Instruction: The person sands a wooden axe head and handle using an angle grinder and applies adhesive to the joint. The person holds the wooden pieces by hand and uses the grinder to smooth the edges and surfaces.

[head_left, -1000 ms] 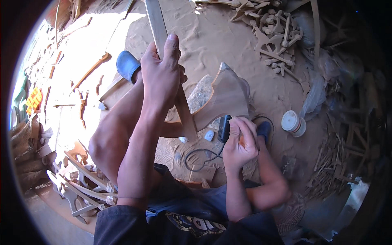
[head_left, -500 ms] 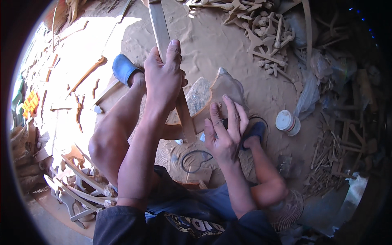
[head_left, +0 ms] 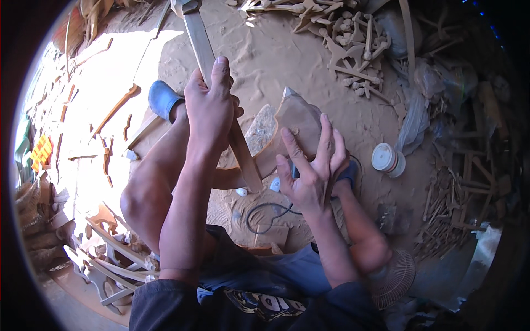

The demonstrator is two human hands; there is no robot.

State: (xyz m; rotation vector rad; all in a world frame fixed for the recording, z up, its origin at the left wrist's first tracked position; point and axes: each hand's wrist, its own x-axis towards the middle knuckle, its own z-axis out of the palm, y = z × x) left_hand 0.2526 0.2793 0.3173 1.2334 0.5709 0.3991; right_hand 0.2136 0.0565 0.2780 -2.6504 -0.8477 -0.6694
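Observation:
My left hand (head_left: 208, 113) is wrapped round a long wooden slat (head_left: 200, 41), thumb lying along it. The slat slants from the far end, where a wider block shows, down to a square-cut end near my lap. Just beyond and below it lies a broad, curved wooden piece (head_left: 298, 118) with a pointed pale tip; whether the two are joined I cannot tell. Over the near right edge of this curved piece, my right hand (head_left: 314, 176) is spread with fingers apart, holding nothing visible. Contact between its fingertips and the wood is unclear.
Sawdust covers the floor (head_left: 248, 49). Carved wooden parts (head_left: 353, 52) are heaped at the far right, with thin sticks (head_left: 441, 212) nearer. A white tub (head_left: 386, 159) stands right, a wire fan guard (head_left: 395, 278) below. More wooden parts (head_left: 105, 259) lie left; a dark cord (head_left: 262, 212) loops before me.
My right hand has shifted slightly right and its fingers have spread wider. The left hand keeps its hold on the slat, which appears a little further left in view.

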